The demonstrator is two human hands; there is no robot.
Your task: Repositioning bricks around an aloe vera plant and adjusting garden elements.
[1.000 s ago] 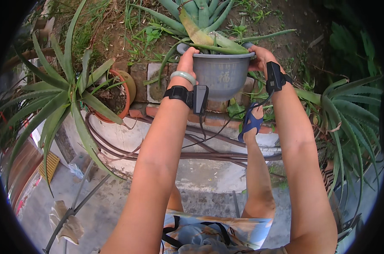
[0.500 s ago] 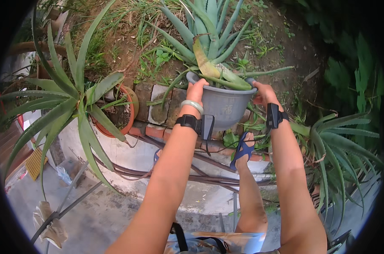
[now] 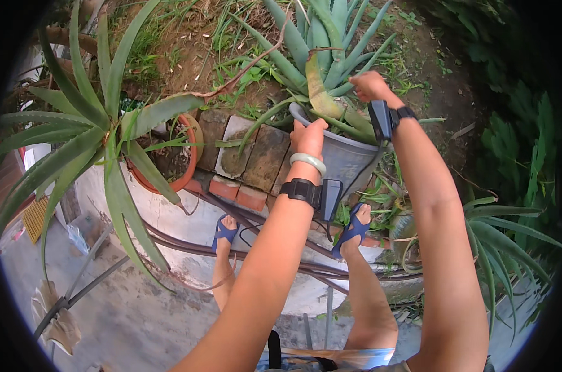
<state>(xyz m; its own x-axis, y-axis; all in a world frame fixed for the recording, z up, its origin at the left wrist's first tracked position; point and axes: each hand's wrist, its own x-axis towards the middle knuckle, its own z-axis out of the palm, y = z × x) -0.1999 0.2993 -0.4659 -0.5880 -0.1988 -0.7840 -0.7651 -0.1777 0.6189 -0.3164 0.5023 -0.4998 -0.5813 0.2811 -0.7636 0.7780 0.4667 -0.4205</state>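
Observation:
A large aloe plant with long grey-green leaves grows in a grey plastic pot. One of its lower leaves is yellowed with a brown tip. My left hand is closed on the pot's left rim, thumb toward the inside. Above the right side of the pot, my right hand is at the aloe's leaves with its fingers curled closed. What lies within those fingers is hidden. A black wrist device sits on each forearm, and a pale bangle circles my left wrist.
To the left, an orange pot holds another spiky aloe. A third aloe spreads at the right. Bricks edge the soil bed, with brown hoses along the white wall below. My feet wear blue sandals.
My right hand has left the pot's right rim and moved up to the aloe's leaves, its fingers now curled. My left hand stays on the rim. My left foot has come into view.

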